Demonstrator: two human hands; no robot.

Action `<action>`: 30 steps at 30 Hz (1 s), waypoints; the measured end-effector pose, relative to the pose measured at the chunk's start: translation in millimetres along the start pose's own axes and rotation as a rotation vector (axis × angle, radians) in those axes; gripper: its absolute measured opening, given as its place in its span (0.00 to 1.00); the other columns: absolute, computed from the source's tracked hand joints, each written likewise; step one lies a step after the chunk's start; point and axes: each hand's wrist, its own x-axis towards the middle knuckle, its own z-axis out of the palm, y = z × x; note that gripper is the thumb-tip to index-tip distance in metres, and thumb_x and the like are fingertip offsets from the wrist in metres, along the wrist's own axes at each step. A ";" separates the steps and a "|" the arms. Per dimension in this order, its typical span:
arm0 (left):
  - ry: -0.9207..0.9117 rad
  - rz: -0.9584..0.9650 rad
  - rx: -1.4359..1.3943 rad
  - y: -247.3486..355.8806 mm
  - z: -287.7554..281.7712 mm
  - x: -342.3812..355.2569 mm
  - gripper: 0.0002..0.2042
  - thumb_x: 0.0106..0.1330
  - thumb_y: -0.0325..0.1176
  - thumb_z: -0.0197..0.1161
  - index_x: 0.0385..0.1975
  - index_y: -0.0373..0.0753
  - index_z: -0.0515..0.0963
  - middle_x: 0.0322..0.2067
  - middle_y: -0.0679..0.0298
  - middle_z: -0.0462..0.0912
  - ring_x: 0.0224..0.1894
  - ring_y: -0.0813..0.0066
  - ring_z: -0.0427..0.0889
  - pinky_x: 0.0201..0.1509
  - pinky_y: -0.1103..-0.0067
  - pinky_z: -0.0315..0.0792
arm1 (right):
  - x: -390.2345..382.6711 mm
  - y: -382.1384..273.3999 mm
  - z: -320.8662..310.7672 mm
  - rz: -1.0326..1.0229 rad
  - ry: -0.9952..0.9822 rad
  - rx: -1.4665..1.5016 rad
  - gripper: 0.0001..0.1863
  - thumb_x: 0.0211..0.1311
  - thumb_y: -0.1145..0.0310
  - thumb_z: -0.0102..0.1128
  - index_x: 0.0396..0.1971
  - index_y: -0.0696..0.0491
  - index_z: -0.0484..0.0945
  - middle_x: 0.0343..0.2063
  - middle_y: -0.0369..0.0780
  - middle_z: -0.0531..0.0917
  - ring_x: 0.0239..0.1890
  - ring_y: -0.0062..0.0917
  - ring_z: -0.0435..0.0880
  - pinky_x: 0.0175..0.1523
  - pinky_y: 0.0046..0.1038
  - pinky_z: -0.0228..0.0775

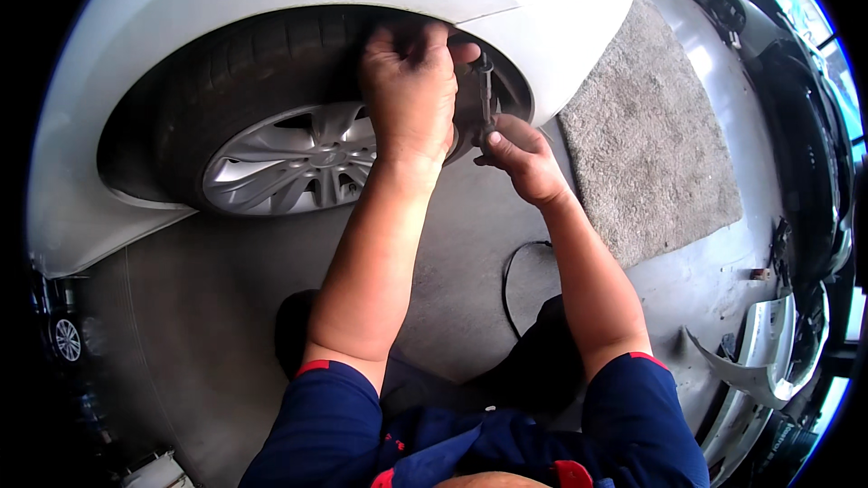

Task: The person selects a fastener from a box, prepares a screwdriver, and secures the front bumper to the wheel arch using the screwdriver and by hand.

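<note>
Head view: the left hand (409,95) presses curled fingers against the tyre (253,72) under the white wheel-arch edge (506,32); the right hand (523,161) grips a dark tool (485,90) upright in the narrow gap.

The single head view looks steeply down from above the person's own arms, close to the car wheel (294,158) at the far side, with grey floor (217,307) near and right.
</note>
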 end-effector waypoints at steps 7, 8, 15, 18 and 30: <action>-0.121 0.111 -0.018 -10.1 -9.8 -0.9 0.05 0.70 0.25 0.56 0.41 0.31 0.72 0.38 0.55 0.82 0.40 0.72 0.84 0.41 0.79 0.82 | -0.3 -3.8 -1.2 -0.001 0.013 0.086 0.19 0.68 0.64 0.63 0.53 0.57 0.76 0.43 0.35 0.82 0.47 0.23 0.80 0.52 0.31 0.77; -0.154 0.125 -0.023 -14.8 -13.8 -0.8 0.05 0.71 0.24 0.53 0.42 0.29 0.71 0.39 0.56 0.80 0.42 0.70 0.83 0.51 0.72 0.82 | 0.1 -2.6 -3.4 -0.007 0.003 0.069 0.20 0.69 0.62 0.62 0.54 0.58 0.75 0.44 0.36 0.81 0.47 0.24 0.80 0.53 0.32 0.76; -0.268 0.270 0.298 -28.4 -27.8 3.4 0.04 0.71 0.25 0.52 0.36 0.34 0.74 0.33 0.67 0.79 0.37 0.80 0.78 0.46 0.81 0.74 | 2.4 -0.4 -4.5 0.006 0.059 0.131 0.20 0.68 0.64 0.64 0.55 0.59 0.76 0.44 0.38 0.83 0.47 0.24 0.81 0.52 0.31 0.77; -0.283 0.196 0.245 -26.7 -27.6 2.7 0.05 0.71 0.26 0.54 0.34 0.33 0.77 0.33 0.69 0.81 0.35 0.83 0.76 0.44 0.84 0.72 | 4.7 -4.9 -3.4 -0.018 0.039 0.123 0.21 0.68 0.64 0.63 0.55 0.60 0.76 0.43 0.40 0.83 0.45 0.25 0.82 0.52 0.30 0.77; -0.258 -0.028 0.128 -9.9 -21.5 -5.4 0.08 0.70 0.24 0.53 0.41 0.29 0.79 0.43 0.58 0.80 0.52 0.68 0.78 0.69 0.61 0.68 | 13.0 -16.4 1.3 -0.043 0.018 0.005 0.26 0.68 0.58 0.62 0.57 0.62 0.72 0.43 0.40 0.82 0.45 0.26 0.80 0.51 0.30 0.76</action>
